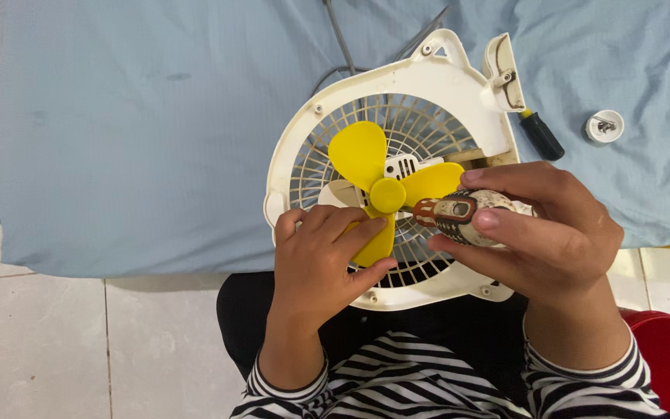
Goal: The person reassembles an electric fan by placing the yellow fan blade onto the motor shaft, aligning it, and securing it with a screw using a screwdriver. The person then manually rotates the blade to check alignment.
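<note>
The right hand (544,233) wraps around a worn screwdriver handle (459,213); its shaft is hidden, so where the tip sits cannot be told. The left hand (323,260) grips the lowest blade of a yellow fan propeller (385,182), covering most of that blade. The propeller sits in a cream fan housing (443,77) overhanging the near edge of the blue-covered surface (133,132). Toward the surface's right edge, a small white cap (605,126) holds something small and metallic, hard to make out. A black-handled screwdriver (540,133) lies half hidden behind the housing.
</note>
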